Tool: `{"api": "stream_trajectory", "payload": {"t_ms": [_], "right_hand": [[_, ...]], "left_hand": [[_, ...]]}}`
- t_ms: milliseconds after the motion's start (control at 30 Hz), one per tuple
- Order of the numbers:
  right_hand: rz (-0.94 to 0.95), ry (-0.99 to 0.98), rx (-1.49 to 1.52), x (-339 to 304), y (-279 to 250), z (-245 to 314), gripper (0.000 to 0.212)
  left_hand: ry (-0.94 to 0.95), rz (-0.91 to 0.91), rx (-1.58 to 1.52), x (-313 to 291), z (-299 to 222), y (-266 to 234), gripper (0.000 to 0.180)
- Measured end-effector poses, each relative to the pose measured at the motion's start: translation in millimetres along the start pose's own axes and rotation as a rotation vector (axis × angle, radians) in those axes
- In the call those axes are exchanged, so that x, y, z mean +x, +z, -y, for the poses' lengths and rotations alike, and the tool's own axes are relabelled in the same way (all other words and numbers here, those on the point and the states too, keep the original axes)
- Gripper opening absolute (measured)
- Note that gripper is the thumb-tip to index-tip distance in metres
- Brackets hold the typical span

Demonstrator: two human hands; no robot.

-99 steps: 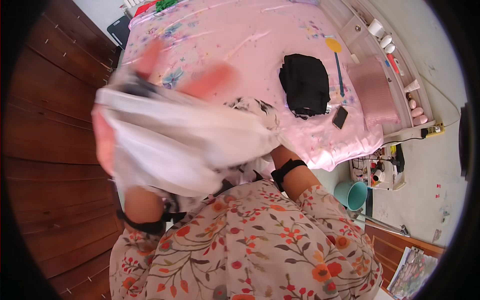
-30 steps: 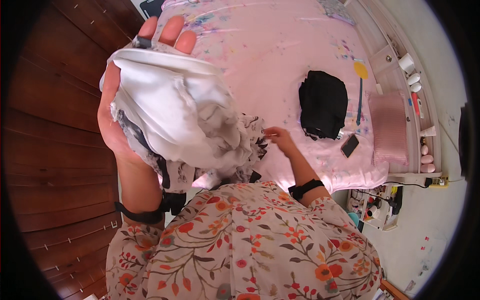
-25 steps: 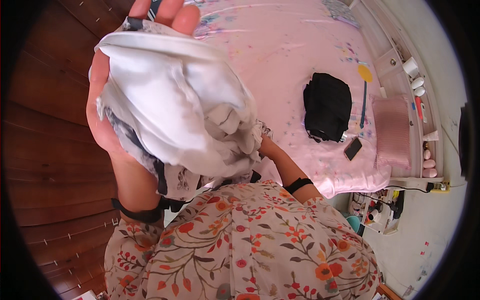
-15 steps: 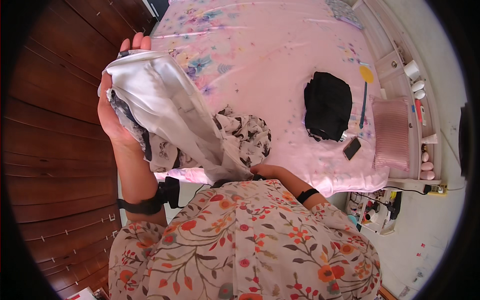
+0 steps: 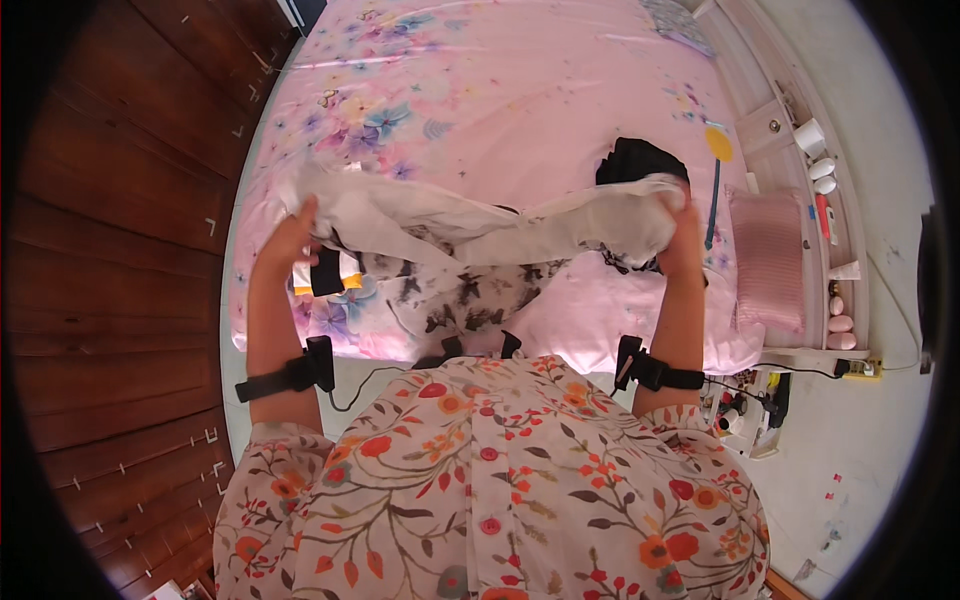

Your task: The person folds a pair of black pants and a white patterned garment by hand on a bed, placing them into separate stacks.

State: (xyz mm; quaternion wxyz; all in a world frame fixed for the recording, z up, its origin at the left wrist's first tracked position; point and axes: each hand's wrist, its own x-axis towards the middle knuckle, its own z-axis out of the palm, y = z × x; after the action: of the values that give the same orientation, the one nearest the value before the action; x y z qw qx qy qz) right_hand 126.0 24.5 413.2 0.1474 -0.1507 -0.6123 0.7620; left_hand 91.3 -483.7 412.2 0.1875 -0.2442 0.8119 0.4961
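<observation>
A thin white garment (image 5: 400, 215) with a black butterfly-like print is stretched sideways above the bed between my hands. Its printed part (image 5: 470, 300) hangs toward me; I cannot tell which kind of garment it is. My left hand (image 5: 290, 242) is closed on the left end, its fingers somewhat blurred. At the opposite end, my right hand (image 5: 682, 238) grips the cloth, with some fingers hidden. A black folded garment (image 5: 640, 160) lies behind the right end, partly covered. Beside my left hand is a black, white and yellow cloth-like thing (image 5: 328, 272).
The bed (image 5: 520, 100) has a pink floral sheet. On its right lie a yellow-headed blue swatter-like stick (image 5: 714, 190) and a pink striped pillow (image 5: 768, 260). Small items line the headboard shelf (image 5: 822, 255). Dark wooden wardrobe doors (image 5: 120, 250) stand on the left.
My right hand has come up and right from near my body. My left hand has come down, and the bunched garment is now spread wide between both hands.
</observation>
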Motion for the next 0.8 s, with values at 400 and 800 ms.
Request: {"api": "stream_trajectory", "payload": {"t_ms": [400,800], "right_hand": [[-0.040,0.334,-0.118,-33,-47,-43,0.021],[0.605,0.495,0.242,-93,44,-45,0.077]], "left_hand": [[0.117,0.094,-0.693,21,29,27,0.037],[0.493,0.466,-0.171,-32,-32,92,0.038]]}}
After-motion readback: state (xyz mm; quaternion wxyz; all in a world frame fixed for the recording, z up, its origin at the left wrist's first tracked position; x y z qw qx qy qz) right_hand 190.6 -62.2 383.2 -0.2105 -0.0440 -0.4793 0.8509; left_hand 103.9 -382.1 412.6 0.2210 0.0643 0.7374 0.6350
